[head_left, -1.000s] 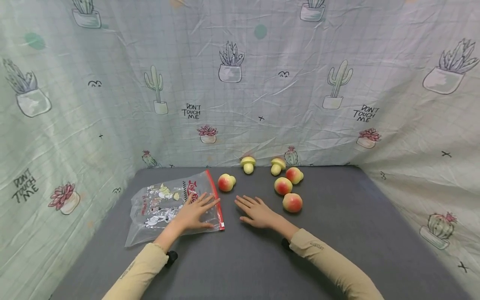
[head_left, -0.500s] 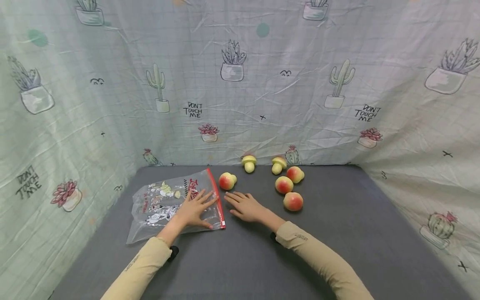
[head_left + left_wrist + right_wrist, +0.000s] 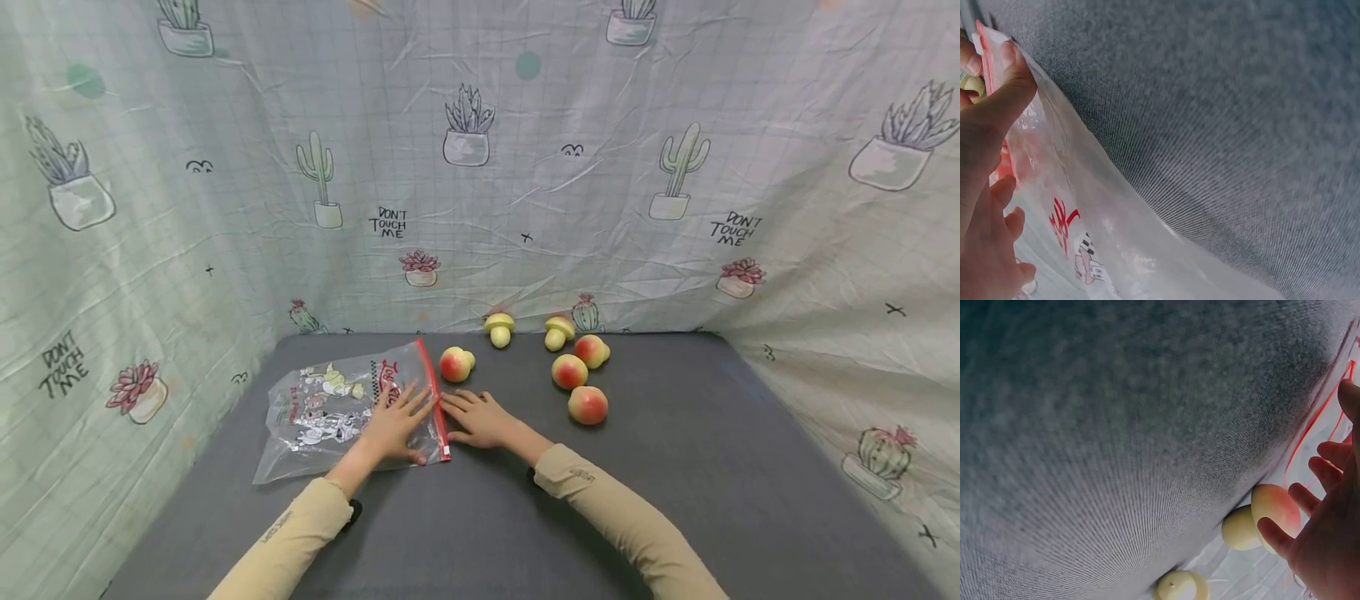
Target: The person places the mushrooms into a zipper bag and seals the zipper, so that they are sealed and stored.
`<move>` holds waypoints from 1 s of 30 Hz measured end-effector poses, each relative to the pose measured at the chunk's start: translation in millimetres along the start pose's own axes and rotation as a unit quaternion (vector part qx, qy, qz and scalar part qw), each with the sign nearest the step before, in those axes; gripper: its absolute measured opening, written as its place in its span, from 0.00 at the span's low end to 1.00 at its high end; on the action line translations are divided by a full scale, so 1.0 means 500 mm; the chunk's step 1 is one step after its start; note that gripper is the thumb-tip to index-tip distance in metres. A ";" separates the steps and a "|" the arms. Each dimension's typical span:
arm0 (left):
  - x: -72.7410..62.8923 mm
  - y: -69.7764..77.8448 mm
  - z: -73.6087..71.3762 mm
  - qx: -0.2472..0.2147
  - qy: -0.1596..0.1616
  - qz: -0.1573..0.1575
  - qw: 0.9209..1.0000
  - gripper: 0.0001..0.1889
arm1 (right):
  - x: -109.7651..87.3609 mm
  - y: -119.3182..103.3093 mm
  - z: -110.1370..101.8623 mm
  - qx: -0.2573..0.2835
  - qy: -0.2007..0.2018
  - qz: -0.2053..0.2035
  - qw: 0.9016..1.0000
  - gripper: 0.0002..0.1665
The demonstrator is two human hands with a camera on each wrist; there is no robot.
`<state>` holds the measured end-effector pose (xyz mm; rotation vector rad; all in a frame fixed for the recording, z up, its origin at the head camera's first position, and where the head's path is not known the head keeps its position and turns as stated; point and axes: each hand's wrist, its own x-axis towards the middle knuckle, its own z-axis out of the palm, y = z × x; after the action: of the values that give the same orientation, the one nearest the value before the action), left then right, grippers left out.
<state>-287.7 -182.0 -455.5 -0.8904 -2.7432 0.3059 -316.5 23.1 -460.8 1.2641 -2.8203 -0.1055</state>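
Observation:
A clear zip bag (image 3: 288,454) with printed cartoon figures lies flat on the grey table, its red zip edge (image 3: 430,367) facing right. My left hand (image 3: 388,433) rests on the bag beside that edge with fingers spread; the left wrist view shows its thumb on the plastic (image 3: 1141,256) near the zip's end. From the other side my right hand (image 3: 483,421) reaches to the red edge, fingertips right at it and fingers fairly straight. Just beyond the right hand sits a red-and-yellow toy mushroom (image 3: 456,364), also low in the right wrist view.
Two yellow-capped toy mushrooms (image 3: 499,330) stand at the back edge of the table (image 3: 675,467). Several with reddish caps (image 3: 588,405) are grouped right of centre. A cloth curtain (image 3: 525,192) printed with cacti hangs behind and along both sides.
My right hand has moved left across the table to the bag's red zip edge. The left hand has stayed on the bag, and the mushrooms have not moved.

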 end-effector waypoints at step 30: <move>0.032 0.002 -0.008 -0.017 -0.129 -0.034 0.991 0.55 | 0.009 -0.016 0.014 -0.042 -0.058 0.013 0.997 0.36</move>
<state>-298.3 -171.1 -449.2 -0.8127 -3.0171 0.3888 -314.1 14.9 -468.3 1.2423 -2.8943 -0.3024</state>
